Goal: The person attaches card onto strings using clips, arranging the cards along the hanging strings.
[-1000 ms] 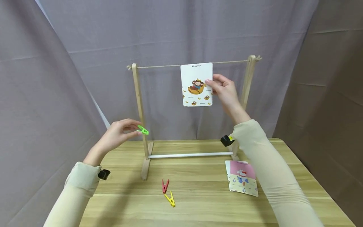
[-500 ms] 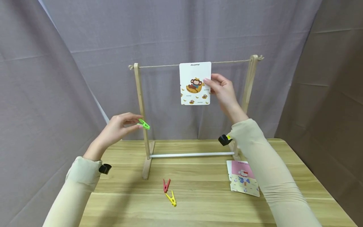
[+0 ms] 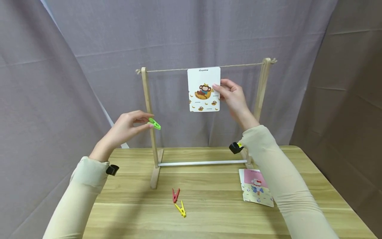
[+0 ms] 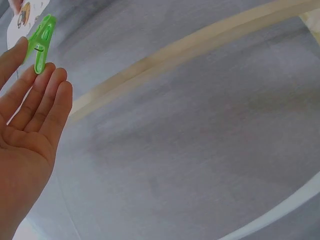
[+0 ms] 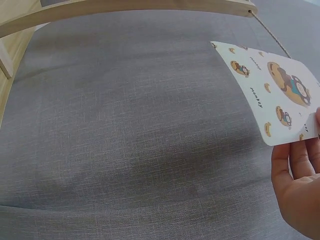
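My right hand [image 3: 237, 99] pinches the right edge of a white card [image 3: 204, 78] printed with a monkey on a banana. The card's top edge overlaps the rope [image 3: 167, 70] in the head view, and its lettering at the top is upside down. Between thumb and fingertips, my left hand [image 3: 126, 127] pinches a green clothespin [image 3: 155, 123] in front of the left wooden post [image 3: 147, 96]. The left wrist view shows the clothespin [image 4: 41, 42] held by its handle end, pointing up and away from the palm.
A red clothespin [image 3: 175, 195] and a yellow clothespin [image 3: 180, 209] lie on the wooden table [image 3: 209, 220]. Under my right forearm, a pink and yellow card [image 3: 253, 196] lies flat. A white rod [image 3: 203, 163] joins the stand's feet, and grey curtain [image 3: 119, 33] hangs behind.
My left hand has risen and moved slightly right with the green clothespin. The monkey card in my right hand has shifted a little left along the rope.
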Demonstrator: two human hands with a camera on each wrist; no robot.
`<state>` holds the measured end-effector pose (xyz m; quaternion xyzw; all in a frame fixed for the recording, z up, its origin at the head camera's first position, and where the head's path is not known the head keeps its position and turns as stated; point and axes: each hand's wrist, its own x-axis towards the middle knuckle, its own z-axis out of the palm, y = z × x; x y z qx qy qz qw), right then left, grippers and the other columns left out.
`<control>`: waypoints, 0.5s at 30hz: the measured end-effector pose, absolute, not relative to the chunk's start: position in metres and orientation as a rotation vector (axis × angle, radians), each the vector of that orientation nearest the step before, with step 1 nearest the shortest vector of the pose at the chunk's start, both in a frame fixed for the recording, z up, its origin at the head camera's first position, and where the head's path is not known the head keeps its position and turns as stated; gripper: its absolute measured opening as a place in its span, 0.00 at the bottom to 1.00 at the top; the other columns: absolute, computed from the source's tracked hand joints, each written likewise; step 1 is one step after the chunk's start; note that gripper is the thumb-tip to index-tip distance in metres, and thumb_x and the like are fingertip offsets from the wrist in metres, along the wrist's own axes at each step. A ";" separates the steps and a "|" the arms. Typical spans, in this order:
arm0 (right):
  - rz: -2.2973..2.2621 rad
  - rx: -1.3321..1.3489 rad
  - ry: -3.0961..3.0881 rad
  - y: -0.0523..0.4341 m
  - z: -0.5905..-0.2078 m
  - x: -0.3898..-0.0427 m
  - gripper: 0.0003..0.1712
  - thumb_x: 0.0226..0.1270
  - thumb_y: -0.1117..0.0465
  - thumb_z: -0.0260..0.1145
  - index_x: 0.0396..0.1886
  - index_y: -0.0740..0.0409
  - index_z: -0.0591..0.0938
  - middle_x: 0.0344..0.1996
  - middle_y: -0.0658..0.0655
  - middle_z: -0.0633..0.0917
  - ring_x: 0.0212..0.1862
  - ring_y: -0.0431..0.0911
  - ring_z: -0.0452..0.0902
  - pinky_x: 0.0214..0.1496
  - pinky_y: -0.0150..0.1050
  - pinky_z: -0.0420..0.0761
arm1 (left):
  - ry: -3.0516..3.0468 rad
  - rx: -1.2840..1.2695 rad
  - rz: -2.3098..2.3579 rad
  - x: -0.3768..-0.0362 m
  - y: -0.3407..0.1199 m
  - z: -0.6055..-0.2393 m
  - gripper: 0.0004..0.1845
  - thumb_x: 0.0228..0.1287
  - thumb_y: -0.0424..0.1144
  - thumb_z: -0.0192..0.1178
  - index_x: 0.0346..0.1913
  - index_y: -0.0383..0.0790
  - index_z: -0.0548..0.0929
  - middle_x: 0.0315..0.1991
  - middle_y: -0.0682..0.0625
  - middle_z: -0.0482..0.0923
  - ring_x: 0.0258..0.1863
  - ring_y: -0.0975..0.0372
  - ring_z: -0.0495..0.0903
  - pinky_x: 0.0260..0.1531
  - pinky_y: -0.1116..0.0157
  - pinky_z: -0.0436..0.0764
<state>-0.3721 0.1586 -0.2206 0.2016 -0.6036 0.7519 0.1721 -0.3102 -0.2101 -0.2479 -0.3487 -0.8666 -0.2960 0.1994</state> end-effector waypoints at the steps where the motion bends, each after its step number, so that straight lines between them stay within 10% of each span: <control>1: 2.137 0.569 -1.714 0.159 -0.221 -0.372 0.03 0.67 0.65 0.70 0.39 0.55 0.85 0.32 0.51 0.88 0.32 0.40 0.82 0.37 0.33 0.80 | -2.422 -0.977 -0.830 -0.311 -0.209 -0.245 0.18 0.65 0.39 0.70 0.56 0.39 0.85 0.47 0.50 0.85 0.45 0.60 0.84 0.52 0.61 0.82; 15: 2.140 0.549 -1.742 0.157 -0.223 -0.370 0.04 0.68 0.65 0.70 0.41 0.55 0.84 0.32 0.50 0.88 0.32 0.40 0.81 0.37 0.32 0.79 | -2.368 -1.089 -0.764 -0.314 -0.182 -0.199 0.18 0.65 0.39 0.70 0.56 0.37 0.85 0.45 0.50 0.85 0.46 0.61 0.82 0.54 0.63 0.80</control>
